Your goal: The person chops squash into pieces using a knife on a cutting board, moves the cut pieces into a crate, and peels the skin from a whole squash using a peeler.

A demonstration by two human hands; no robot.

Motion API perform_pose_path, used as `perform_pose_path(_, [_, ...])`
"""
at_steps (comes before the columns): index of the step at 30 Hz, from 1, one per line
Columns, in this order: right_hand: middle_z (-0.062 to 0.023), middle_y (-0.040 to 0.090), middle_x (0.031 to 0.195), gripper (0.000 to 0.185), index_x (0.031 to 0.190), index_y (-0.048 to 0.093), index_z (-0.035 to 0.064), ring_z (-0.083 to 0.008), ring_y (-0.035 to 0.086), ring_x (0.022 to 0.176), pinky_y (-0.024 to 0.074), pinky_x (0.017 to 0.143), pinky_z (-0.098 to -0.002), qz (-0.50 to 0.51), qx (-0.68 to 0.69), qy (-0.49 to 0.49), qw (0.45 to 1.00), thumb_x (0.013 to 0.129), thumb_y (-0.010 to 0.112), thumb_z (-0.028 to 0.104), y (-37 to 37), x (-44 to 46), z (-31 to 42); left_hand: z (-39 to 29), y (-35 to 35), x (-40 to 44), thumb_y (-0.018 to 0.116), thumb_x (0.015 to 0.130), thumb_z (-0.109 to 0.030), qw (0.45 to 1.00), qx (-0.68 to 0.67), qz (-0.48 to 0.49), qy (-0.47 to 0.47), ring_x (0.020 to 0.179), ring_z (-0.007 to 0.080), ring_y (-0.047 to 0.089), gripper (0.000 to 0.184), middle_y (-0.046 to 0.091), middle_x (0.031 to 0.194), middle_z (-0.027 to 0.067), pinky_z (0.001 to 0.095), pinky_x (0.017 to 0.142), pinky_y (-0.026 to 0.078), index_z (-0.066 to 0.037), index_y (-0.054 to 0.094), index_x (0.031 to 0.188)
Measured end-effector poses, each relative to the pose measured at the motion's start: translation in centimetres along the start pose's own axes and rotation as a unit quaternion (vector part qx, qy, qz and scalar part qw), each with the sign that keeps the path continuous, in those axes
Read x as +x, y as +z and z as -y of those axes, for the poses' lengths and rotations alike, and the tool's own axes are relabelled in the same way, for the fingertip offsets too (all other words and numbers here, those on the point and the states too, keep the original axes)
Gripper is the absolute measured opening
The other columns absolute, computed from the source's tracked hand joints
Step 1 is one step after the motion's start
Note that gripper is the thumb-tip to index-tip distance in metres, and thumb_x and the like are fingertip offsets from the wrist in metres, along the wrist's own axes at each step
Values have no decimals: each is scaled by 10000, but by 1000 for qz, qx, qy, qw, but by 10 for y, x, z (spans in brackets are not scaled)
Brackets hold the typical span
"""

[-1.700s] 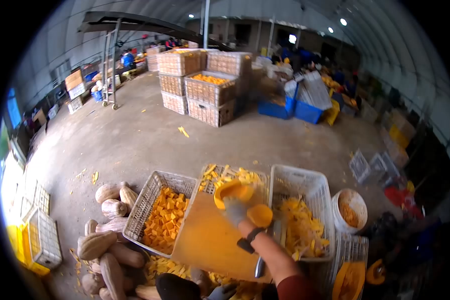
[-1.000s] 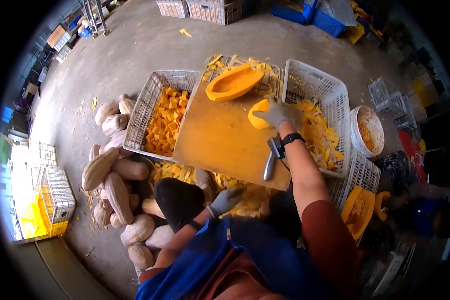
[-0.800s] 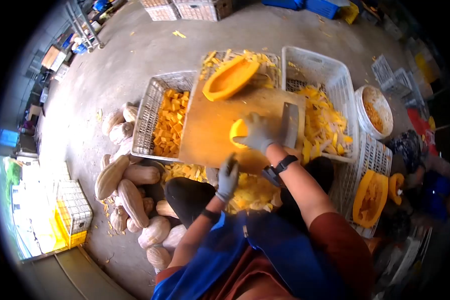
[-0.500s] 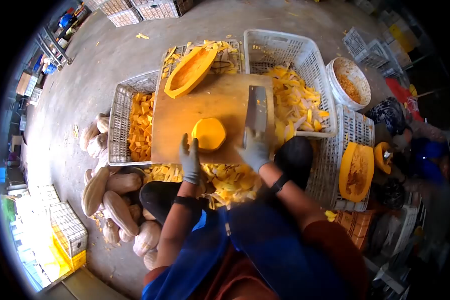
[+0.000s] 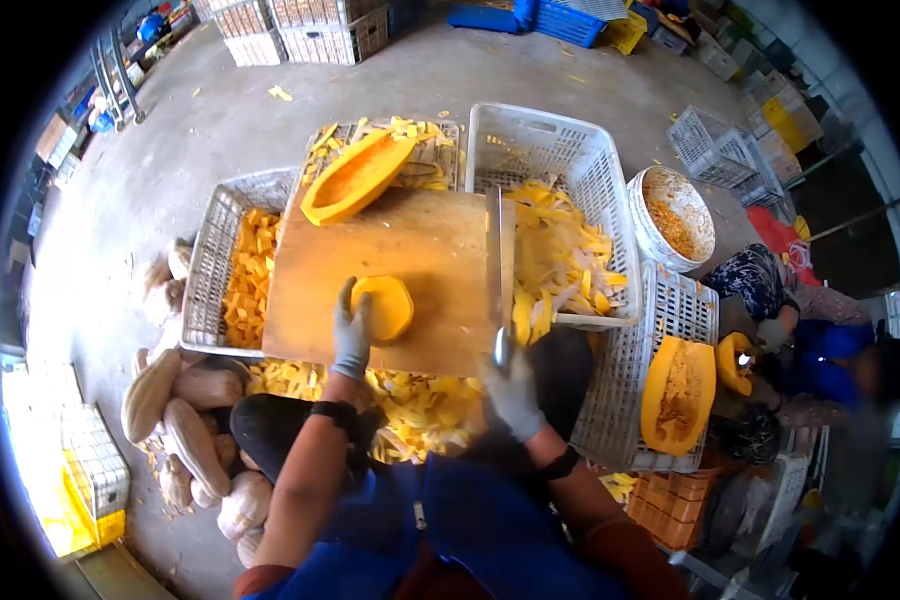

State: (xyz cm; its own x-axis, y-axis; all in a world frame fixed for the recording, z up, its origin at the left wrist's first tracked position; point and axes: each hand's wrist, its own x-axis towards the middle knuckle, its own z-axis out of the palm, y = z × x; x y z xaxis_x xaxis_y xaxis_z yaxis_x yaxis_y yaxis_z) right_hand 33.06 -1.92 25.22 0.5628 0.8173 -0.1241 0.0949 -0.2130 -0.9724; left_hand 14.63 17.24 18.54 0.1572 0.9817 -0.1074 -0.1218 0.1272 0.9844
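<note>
A cut yellow pumpkin piece [image 5: 385, 308] sits on the wooden cutting board [image 5: 410, 235]. My gloved left hand [image 5: 352, 335] is at the piece's left side, thumb against its edge and fingers stretched out beside it. My gloved right hand [image 5: 513, 385] is closed around the handle of a cleaver [image 5: 499, 260], whose blade points away from me along the board's right edge, tilted so it looks narrow. A hollowed pumpkin half [image 5: 360, 178] lies across the board's far edge.
Left of the board stands a crate [image 5: 202, 268] of orange cubes; right of it, a crate [image 5: 615, 240] of peelings. A white bucket [image 5: 638, 222] is farther right. Whole pumpkins [image 5: 192, 440] lie on the floor at left. Another person [image 5: 820, 345] sits at far right, near a pumpkin half [image 5: 678, 395].
My right hand has closed on the cleaver's handle, and the blade has tilted from lying flat. My left hand has come against the pumpkin piece. The whole view has shifted.
</note>
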Motion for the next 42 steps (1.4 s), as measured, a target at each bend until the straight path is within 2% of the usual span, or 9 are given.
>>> perform_pose_path(8, [-110, 556, 676, 231, 1013, 549, 32, -215, 601, 634, 472, 580, -353, 45, -149, -64, 986, 872, 629, 197, 15, 0, 31, 15, 8, -21, 554, 928, -209, 968, 237, -61, 50, 1166, 316, 486, 442, 484, 1275, 212, 373, 1003, 381, -8, 443, 1306])
perform_pose_path(12, [-56, 552, 687, 167, 979, 553, 38, -152, 562, 568, 458, 537, -308, 91, 65, -9, 994, 920, 575, 193, 3, -6, 32, -1, 17, -13, 539, 920, -204, 956, 271, -58, 99, 1172, 337, 476, 420, 507, 1243, 216, 389, 1002, 375, 3, 461, 1277])
perform_pose_path(16, [-8, 539, 722, 164, 966, 545, 57, -112, 501, 506, 423, 479, -252, 206, 345, 110, 909, 962, 515, 218, -30, -11, 60, -64, 50, 1, 496, 964, -297, 993, -72, 80, 50, 1159, 228, 510, 471, 523, 1292, 136, 335, 981, 419, -3, 436, 1327])
perform_pose_path(19, [-8, 542, 740, 188, 973, 535, 62, -103, 489, 499, 412, 466, -237, 224, 419, 225, 851, 975, 490, 245, -41, -28, 60, -89, 76, 8, 318, 922, -636, 792, -460, 326, -234, 1103, 309, 564, 783, 572, 1246, 162, 442, 998, 408, 10, 402, 1357])
perform_pose_path(28, [6, 534, 695, 211, 961, 555, 70, -77, 490, 510, 401, 450, -227, 9, 415, 191, 889, 963, 513, 276, -62, -7, 9, -69, 115, -62, 385, 875, -678, 672, -531, 394, -332, 1150, 325, 535, 801, 571, 1226, 167, 476, 1003, 402, 7, 479, 1280])
perform_pose_path(30, [18, 520, 675, 184, 967, 559, 74, -66, 482, 497, 405, 441, -217, 20, 420, 105, 901, 970, 500, 248, -74, 7, 18, -78, 103, -92, 462, 893, -591, 779, -385, 344, -355, 1131, 299, 545, 700, 590, 1215, 164, 442, 1018, 396, 3, 528, 1259])
perform_pose_path(33, [8, 502, 632, 86, 950, 518, 83, -79, 489, 468, 425, 434, -226, -1, 364, 96, 927, 970, 478, 157, -85, 22, 24, -98, 88, -94, 581, 872, -253, 940, 28, 338, -23, 1030, 249, 605, 337, 635, 1138, 141, 347, 892, 472, -8, 621, 1099])
perform_pose_path(37, [-17, 555, 670, 132, 1023, 514, 25, -96, 539, 507, 440, 451, -247, 11, 119, 13, 993, 910, 543, 87, -56, -2, 26, -85, 38, -68, 622, 832, -21, 929, 234, 147, 246, 976, 256, 633, 180, 656, 1072, 150, 331, 837, 499, -20, 677, 1003])
perform_pose_path(42, [-197, 599, 723, 275, 1095, 510, -13, -302, 620, 582, 482, 521, -390, 48, -149, -131, 979, 854, 600, 87, -15, -30, 33, -46, 0, -17, 597, 873, -64, 948, 263, -22, 178, 1125, 284, 553, 253, 602, 1173, 175, 342, 959, 431, 0, 623, 1115])
